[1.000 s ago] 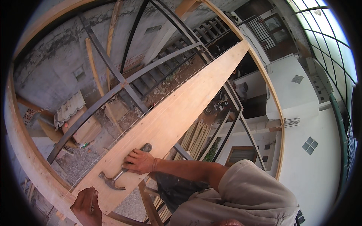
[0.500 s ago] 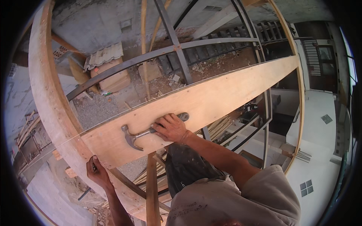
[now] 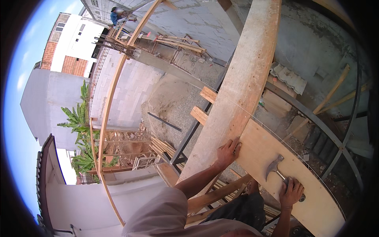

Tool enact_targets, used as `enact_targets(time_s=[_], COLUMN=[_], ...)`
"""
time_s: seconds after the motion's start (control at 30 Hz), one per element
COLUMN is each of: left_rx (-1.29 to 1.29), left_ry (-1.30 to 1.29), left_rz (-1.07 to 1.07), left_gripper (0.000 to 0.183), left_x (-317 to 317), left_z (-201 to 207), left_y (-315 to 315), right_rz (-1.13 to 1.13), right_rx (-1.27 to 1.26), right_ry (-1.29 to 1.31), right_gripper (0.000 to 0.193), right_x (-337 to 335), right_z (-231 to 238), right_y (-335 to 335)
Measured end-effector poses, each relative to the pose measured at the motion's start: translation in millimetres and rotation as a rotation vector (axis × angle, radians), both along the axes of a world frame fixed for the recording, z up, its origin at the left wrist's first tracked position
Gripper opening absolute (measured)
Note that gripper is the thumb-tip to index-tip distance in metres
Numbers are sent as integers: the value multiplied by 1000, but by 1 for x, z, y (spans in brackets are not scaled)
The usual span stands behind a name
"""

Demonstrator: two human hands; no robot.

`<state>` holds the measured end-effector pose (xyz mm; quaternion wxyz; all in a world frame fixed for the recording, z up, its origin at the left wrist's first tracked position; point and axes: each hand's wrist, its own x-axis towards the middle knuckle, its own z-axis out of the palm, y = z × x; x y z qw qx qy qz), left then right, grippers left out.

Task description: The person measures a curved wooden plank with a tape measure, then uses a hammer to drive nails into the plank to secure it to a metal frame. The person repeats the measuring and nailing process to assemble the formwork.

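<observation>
A claw hammer (image 3: pixel 273 167) lies against a light plywood strip (image 3: pixel 258 144), its dark metal head and claw turned toward the pale board. My right hand (image 3: pixel 291 192) is closed round its handle, whose dark end shows past the fingers. At the seam between the strip and a broad, weathered wooden board (image 3: pixel 241 85), my left hand (image 3: pixel 228 154) rests with its fingers curled. Something small and dark shows by its fingertips, too small to name. A thin white string (image 3: pixel 252 117) runs over the board and along the strip's far edge.
Two short wood ends (image 3: pixel 199 115) jut from under the board's left side. Dark metal bars (image 3: pixel 335 138) cross over the ground far below. A slim timber frame (image 3: pixel 107 106) rises at left. Far off, another person (image 3: pixel 115 16) is by a block wall.
My view has swung left, bringing in the sky, houses and yard. Both hands keep about the same places on the boards, the right one still on the hammer.
</observation>
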<state>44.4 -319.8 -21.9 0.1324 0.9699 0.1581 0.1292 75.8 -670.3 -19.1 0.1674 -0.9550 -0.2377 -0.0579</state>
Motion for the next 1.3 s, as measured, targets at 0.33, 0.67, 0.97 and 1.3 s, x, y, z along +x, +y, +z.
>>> enact_targets(time_s=[0.33,0.67,0.97,1.3], left_rx=[-21,-120,4,-165], left_ry=[8,248,297,267], left_rz=[-17,-405,-726,-699], left_gripper=[31,40,20,15], left_x=[-2,97,131,64], left_z=[-3,40,76,167], left_y=[1,-38,-45,-47], right_rz=[-15,-8,-17,-25], right_rx=[-26,18,31,34], right_ry=[38,-1,14,36], right_gripper=[33,32,33,35], right_x=[0,0,-1,-2], right_z=[1,1,-1,-6], right_y=[0,1,0,-1])
